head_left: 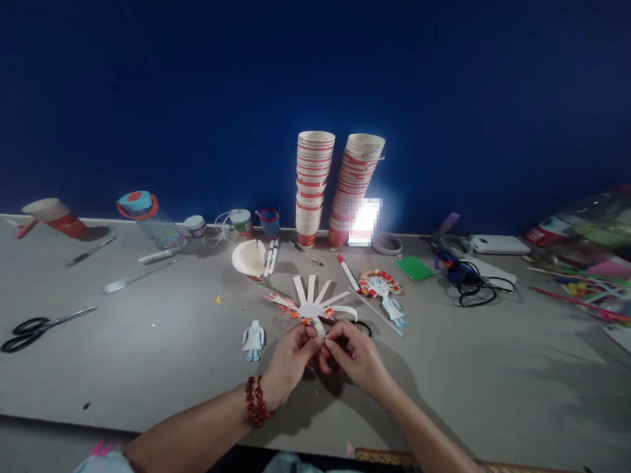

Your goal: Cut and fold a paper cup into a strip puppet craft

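— Where to look first?

— At the slit paper cup (309, 310), fanned out at twelve o'clock from the wearer, with a paper strip (319, 326) at its six o'clock pinched by left hand (290, 361) and right hand (359, 358), fingertips close together.

— Any danger there?

— Perhaps a tear at the hub from overpulling, or a crooked crease from uneven pinching.

— And outward?

— At four o'clock, a black loop (365, 328): possible snagging of the curled strip (351, 311). At eight, a paper doll (253, 340): perhaps bent by a nudge. At one, a leaning cup stack (351, 177): liable to topple if bumped.
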{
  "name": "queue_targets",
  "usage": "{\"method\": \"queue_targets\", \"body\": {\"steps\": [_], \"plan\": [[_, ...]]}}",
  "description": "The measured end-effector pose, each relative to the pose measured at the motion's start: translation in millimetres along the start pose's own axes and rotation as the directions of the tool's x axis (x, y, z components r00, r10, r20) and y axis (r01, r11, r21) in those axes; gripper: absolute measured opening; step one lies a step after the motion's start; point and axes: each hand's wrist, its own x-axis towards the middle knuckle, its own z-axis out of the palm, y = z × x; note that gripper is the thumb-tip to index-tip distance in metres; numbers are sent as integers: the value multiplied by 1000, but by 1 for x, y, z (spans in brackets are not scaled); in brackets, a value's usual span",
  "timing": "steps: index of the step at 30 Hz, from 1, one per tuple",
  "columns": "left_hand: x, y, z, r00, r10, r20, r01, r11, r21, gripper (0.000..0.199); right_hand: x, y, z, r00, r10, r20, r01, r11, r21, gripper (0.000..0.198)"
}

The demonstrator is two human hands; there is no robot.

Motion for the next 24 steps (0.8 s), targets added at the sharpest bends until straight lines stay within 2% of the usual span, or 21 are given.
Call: {"method": "queue_targets", "body": {"steps": [4, 8, 11, 20, 24], "plan": [[-3, 6, 2, 999, -49, 5, 49, 996, -69, 34, 1, -3, -5, 999, -25, 35, 26, 999, -27, 14], [-5, 10, 3, 995, -68, 67, 77, 987, -144, 32, 2, -7, -14, 989, -117, 88, 130, 976, -173, 15], [-5, 9, 4, 996, -63, 68, 73, 985, -156, 33, 2, -10, -17, 983, -162, 81, 177, 956, -236, 16], [-5, 4, 4, 998, -67, 5, 67, 996, -52, 35, 5, -4, -7, 997, 30, 76, -30, 1000, -3, 15], [-4, 2, 4, 999, -45, -13, 44, 998, -40, 35, 5, -3, -5, 999, 12, 39, -12, 1000, -2, 12]]}}
